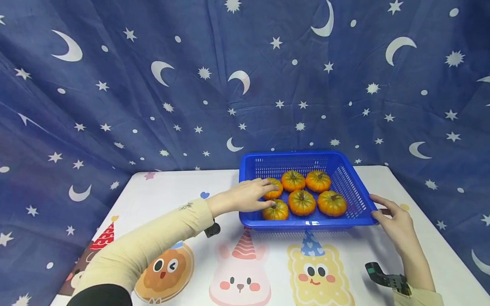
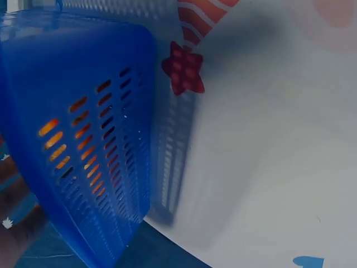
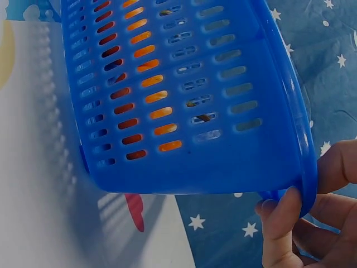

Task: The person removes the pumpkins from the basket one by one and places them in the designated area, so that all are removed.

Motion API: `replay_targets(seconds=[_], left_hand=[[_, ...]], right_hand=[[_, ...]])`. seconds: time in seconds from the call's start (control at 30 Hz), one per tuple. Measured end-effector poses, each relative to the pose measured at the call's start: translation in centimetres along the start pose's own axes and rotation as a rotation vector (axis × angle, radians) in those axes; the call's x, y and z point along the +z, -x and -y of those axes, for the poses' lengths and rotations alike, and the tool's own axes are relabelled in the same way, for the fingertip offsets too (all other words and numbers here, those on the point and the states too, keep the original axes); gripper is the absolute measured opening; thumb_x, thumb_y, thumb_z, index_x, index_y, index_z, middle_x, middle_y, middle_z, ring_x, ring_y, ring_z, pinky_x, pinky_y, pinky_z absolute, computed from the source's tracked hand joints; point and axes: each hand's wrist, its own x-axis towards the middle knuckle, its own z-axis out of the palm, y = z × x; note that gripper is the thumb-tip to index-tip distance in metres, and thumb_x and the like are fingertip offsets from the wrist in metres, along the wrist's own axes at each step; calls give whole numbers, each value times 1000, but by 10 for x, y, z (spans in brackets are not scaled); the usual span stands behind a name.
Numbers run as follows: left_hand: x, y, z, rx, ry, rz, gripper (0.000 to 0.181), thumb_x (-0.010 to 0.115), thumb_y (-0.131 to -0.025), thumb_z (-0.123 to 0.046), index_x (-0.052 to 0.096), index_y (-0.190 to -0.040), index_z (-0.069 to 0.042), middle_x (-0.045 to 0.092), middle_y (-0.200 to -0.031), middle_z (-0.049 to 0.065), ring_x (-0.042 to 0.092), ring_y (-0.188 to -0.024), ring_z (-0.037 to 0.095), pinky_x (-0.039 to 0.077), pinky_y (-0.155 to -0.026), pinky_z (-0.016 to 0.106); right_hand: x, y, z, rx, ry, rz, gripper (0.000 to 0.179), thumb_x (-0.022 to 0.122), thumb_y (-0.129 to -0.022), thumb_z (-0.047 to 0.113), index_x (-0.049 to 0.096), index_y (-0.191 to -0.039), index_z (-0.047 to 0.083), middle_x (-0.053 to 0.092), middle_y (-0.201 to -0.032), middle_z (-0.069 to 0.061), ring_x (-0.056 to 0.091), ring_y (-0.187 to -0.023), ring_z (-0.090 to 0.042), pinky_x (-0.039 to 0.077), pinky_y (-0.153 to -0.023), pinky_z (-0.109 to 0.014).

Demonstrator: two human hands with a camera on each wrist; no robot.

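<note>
Several small orange pumpkins with greenish tops sit inside a blue plastic basket (image 1: pixel 356 222) with slotted walls. Over the basket's left side reaches my left hand (image 1: pixel 249 196). Its fingers extend over the back-left pumpkin (image 1: pixel 276 194), while the thumb lies by the stem of the front-left pumpkin (image 1: pixel 276 212); whether it touches either one is hard to tell. In the left wrist view only part of the left hand (image 2: pixel 17 209) shows, behind the basket's wall (image 2: pixel 72 72). At the front-right corner, my right hand (image 1: pixel 396 223) pinches the basket's rim (image 3: pixel 304 167) between thumb and fingers.
A white table cover (image 1: pixel 226 238) printed with cartoon figures lies under the basket. Behind the table hangs a dark blue cloth (image 1: pixel 199 97) with moons and stars, close to the basket's back edge. Wrist cameras (image 1: pixel 386 278) are strapped below both hands.
</note>
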Motion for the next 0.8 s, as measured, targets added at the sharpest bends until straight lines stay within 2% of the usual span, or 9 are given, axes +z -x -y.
replay_targets(seconds=[0.1,0.27,0.4,0.57,0.8], left_hand=[[0,-6,1,35,-5,62,52,57,-93,-43,51,-139,-21,51,-141,4,48,-131,21,45,-105,39],[0,-13,3,71,14,170,58,65,-89,-40,47,-142,-23,48,-142,3,46,-132,19,42,-107,39],[5,-17,7,86,46,212,65,71,-84,-36,45,-143,-23,47,-141,4,47,-130,19,42,-107,40],[15,-22,11,116,49,218,72,76,-80,-36,44,-143,-23,46,-142,5,45,-131,20,40,-108,39],[26,-27,12,111,8,220,77,77,-78,-35,41,-145,-29,44,-146,4,43,-134,20,40,-109,38]], right_hand=[[0,1,-1,6,-13,-1,47,52,-94,15,49,-138,1,48,-134,-30,44,-91,4,37,-61,-13],[1,0,0,21,-12,-3,47,52,-93,14,49,-138,1,48,-135,-29,50,-102,-25,38,-61,-14],[1,0,0,20,-9,-11,46,52,-93,13,50,-138,2,48,-135,-27,49,-99,-16,39,-61,-14],[1,0,0,26,-18,-5,46,52,-93,13,50,-138,2,48,-136,-27,40,-90,2,39,-61,-14],[2,0,0,34,-22,-2,46,51,-94,13,49,-139,2,47,-135,-28,39,-91,1,40,-60,-14]])
